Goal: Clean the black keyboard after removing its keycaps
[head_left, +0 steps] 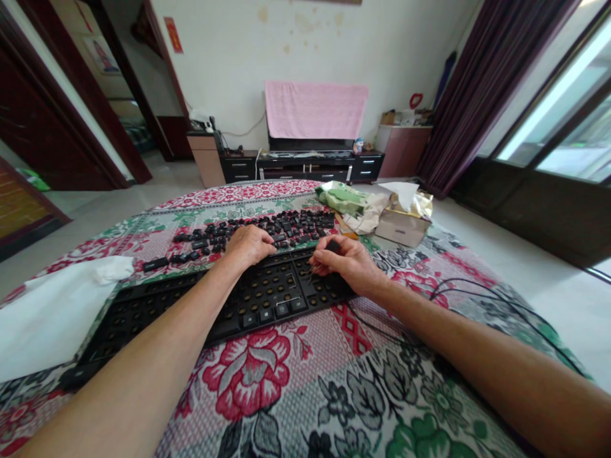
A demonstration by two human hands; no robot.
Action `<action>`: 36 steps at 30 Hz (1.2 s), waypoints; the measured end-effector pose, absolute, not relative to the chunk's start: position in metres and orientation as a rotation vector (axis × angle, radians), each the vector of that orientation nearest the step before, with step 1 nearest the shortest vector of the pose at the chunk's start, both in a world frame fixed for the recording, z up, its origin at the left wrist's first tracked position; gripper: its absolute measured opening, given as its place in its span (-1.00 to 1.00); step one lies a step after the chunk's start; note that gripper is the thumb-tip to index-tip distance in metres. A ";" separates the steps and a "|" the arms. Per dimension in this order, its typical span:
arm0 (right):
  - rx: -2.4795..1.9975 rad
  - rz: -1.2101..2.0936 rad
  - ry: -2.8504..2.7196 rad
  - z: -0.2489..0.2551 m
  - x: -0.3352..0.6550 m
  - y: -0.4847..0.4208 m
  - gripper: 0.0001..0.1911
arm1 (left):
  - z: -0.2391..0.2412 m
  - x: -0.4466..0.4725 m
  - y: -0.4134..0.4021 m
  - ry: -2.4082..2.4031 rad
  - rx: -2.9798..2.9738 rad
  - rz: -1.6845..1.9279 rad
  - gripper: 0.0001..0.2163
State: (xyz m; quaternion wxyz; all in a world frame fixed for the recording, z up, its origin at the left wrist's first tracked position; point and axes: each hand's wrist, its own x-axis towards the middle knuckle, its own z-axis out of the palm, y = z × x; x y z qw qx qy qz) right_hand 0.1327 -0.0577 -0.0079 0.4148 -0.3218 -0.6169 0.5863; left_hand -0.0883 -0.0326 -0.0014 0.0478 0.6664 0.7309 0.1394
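A black keyboard (pixel 262 296) lies slantwise across the patterned tablecloth, with most of its caps off and bare key posts showing. Some caps (pixel 265 316) remain along its front row. My left hand (pixel 249 245) is closed at the keyboard's far edge, its fingertips partly hidden. Over the keyboard's right end, my right hand (pixel 342 262) pinches a keycap puller (pixel 333 245) with a black handle, its thin wire legs pointing down at the posts. Behind the keyboard lies a broad heap of loose black keycaps (pixel 286 222), close beyond my left fingers.
White paper or cloth (pixel 52 312) covers part of the table at left. A green crumpled packet (pixel 341 197) and an opened tissue box (pixel 401 226) stand at back right. A black cable (pixel 496 292) runs off to the right. Beyond is a television under a pink cloth (pixel 315 108).
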 end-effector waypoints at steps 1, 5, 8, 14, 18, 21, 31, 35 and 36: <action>-0.811 1.471 -1.553 -0.008 0.133 -0.058 -0.77 | -0.003 -0.089 -0.032 2.212 2.044 0.421 -0.75; -0.818 1.475 -1.555 -0.007 0.133 -0.059 -0.78 | -0.007 -0.093 -0.029 2.171 2.057 0.428 -0.76; -0.816 1.474 -1.556 -0.006 0.133 -0.059 -0.77 | -0.007 -0.094 -0.029 2.163 2.047 0.436 -0.74; -0.838 1.460 -1.561 -0.006 0.132 -0.059 -0.77 | -0.008 -0.094 -0.029 2.191 1.979 0.423 -0.70; -0.826 1.462 -1.559 -0.007 0.133 -0.059 -0.79 | -0.007 -0.093 -0.028 2.195 1.965 0.428 -0.69; -0.807 1.466 -1.564 -0.008 0.134 -0.058 -0.78 | 0.002 -0.092 -0.033 2.224 1.964 0.436 -0.67; -0.761 1.482 -1.701 0.000 0.127 -0.067 -0.77 | 0.023 -0.099 -0.077 2.061 2.173 0.230 -0.73; -0.756 1.486 -1.753 0.002 0.123 -0.076 -0.79 | 0.019 -0.102 -0.076 2.048 2.181 0.187 -0.74; -0.760 1.484 -1.763 0.002 0.122 -0.078 -0.81 | 0.019 -0.101 -0.076 2.042 2.186 0.179 -0.75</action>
